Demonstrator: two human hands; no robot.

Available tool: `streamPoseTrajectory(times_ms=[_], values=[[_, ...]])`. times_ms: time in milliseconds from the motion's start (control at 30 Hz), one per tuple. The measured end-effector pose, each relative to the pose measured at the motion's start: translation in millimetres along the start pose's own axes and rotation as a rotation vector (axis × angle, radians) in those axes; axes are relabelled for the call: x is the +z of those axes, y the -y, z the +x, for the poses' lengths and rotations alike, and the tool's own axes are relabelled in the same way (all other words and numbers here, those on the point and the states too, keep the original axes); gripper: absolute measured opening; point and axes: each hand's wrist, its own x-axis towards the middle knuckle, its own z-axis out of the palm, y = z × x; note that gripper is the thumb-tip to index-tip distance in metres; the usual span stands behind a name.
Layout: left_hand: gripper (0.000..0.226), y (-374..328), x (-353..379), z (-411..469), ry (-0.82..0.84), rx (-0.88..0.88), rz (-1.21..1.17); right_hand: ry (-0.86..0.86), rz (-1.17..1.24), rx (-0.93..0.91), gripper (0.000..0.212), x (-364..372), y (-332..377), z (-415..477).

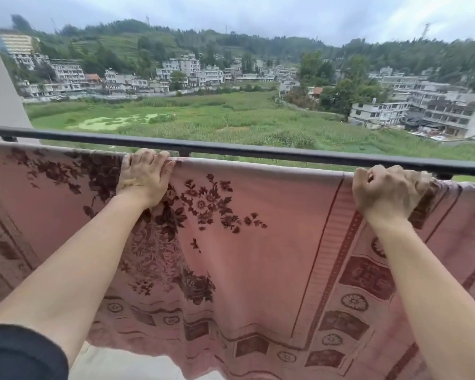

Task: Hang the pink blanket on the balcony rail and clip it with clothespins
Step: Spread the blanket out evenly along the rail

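Note:
The pink blanket (258, 242), patterned with dark red flowers and a bordered edge, hangs across the view just below the black balcony rail (258, 152). My left hand (144, 178) lies on its top edge near the middle, fingers curled over the fold. My right hand (387, 192) is clenched on a bunched part of the top edge at the right. The blanket's lower hem hangs loose near the floor. No clothespins are in view.
A pale wall or pillar (0, 86) stands at the far left beside the rail. Beyond the rail lie a green field, buildings and wooded hills. A strip of light balcony floor (126, 363) shows under the blanket.

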Motion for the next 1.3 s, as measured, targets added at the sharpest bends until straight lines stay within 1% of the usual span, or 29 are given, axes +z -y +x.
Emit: streamPoseTrajectory(times_ms=[33,67,133,233,300,367,400,467,533,667,800,900,1000,1067,1167,1200,1233,1267,1300], values=[[0.057,6,2,1,-0.011,-0.015,-0.005,0.001,0.019,0.008,0.054,1,18,-2],[0.058,12,4,2,-0.027,-0.025,-0.018,-0.007,0.046,-0.027,0.049,2,39,-6],[0.063,19,7,7,-0.086,-0.029,-0.076,-0.017,0.126,-0.174,0.044,7,89,-20],[0.066,36,12,11,-0.157,-0.054,-0.169,0.023,0.278,-0.442,0.043,15,178,-48],[0.072,56,18,15,-0.143,-0.102,-0.187,0.068,0.328,-0.587,0.043,24,235,-65],[0.079,88,22,22,-0.104,-0.131,-0.159,0.093,0.332,-0.662,0.045,31,276,-76],[0.078,107,23,25,-0.098,-0.139,-0.123,0.094,0.321,-0.677,0.047,33,287,-78],[0.074,146,24,29,-0.086,-0.186,-0.07,0.072,0.305,-0.667,0.05,38,294,-77],[0.067,180,26,31,-0.071,-0.216,-0.062,0.01,0.307,-0.643,0.049,43,290,-75],[0.058,217,33,40,-0.096,-0.064,-0.022,-0.044,0.291,-0.58,0.047,46,296,-78],[0.061,256,36,45,-0.123,-0.04,-0.059,-0.129,0.28,-0.493,0.043,49,303,-83],[0.064,297,38,46,-0.108,-0.011,-0.092,-0.199,0.245,-0.41,0.045,49,307,-90],[0.062,350,40,48,-0.079,-0.003,-0.092,-0.252,0.162,-0.291,0.048,45,319,-101],[0.056,378,41,47,-0.031,0.035,-0.067,-0.236,0.115,-0.176,0.046,47,329,-106],[0.053,389,44,45,0.004,0.073,-0.104,-0.159,0.098,0.054,0.054,44,354,-117],[0.053,388,42,45,0.006,0.074,-0.135,-0.154,0.102,0.091,0.057,43,370,-125],[0.054,387,41,45,0.012,0.085,-0.159,-0.148,0.126,0.077,0.057,40,392,-135],[0.055,389,40,46,0.021,0.109,-0.166,-0.138,0.161,0.011,0.055,38,419,-146],[0.056,394,40,46,0.029,0.138,-0.157,-0.12,0.203,-0.093,0.052,35,449,-158]])
